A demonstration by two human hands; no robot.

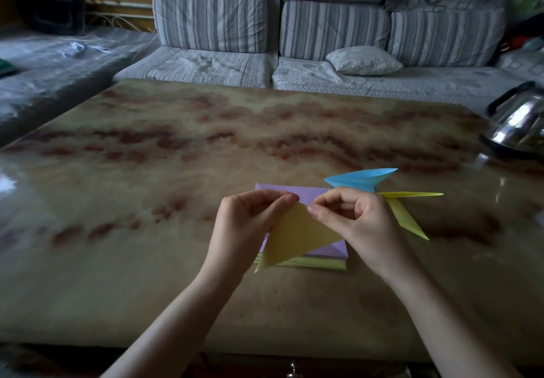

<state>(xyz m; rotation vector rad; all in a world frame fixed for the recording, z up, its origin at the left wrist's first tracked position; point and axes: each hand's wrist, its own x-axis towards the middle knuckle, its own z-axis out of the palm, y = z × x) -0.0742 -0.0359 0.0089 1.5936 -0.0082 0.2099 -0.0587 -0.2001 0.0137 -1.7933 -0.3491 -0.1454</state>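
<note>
My left grip (244,224) and right grip (356,218) pinch the yellow paper (294,239) over the marbled bench (147,171); striped sofa (212,15) behind; kettle (521,124) far right.

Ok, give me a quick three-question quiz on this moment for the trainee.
1. True or false: the left hand and the right hand both pinch the yellow paper at its top corner.
2. The top sheet of the stack under that paper is: A red, B purple, C white.
3. What shiny thing stands at the right edge of the table?
Key: 1 true; 2 B; 3 the kettle.
</note>
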